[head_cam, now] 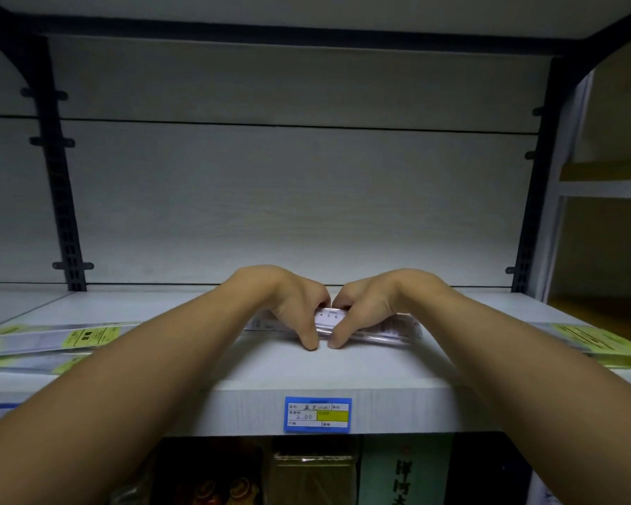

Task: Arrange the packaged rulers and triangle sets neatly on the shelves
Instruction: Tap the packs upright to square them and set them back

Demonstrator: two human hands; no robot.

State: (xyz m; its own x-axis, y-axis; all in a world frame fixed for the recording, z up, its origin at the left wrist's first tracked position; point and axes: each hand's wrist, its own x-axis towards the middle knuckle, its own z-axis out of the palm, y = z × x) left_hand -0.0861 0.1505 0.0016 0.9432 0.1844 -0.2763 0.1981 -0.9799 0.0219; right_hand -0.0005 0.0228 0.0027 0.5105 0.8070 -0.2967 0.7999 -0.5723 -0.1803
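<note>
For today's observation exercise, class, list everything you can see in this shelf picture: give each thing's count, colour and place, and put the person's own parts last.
clear plastic packaged rulers: a small stack, count unclear, transparent with a white label, middle of the shelf, under both hands
yellow-green labelled ruler packs on the left: at least two, clear with yellow-green labels, left end of the shelf
yellow-green labelled pack on the right: at least one, right end of the shelf
white wood-grain shelf board: one, white, across the middle
blue and yellow price tag: one, on the shelf's front edge
dark metal uprights: two, either side of the back panel
goods below the shelf: several, dim, not identifiable
left hand: one, gripping the clear rulers
right hand: one, gripping the clear rulers
</note>
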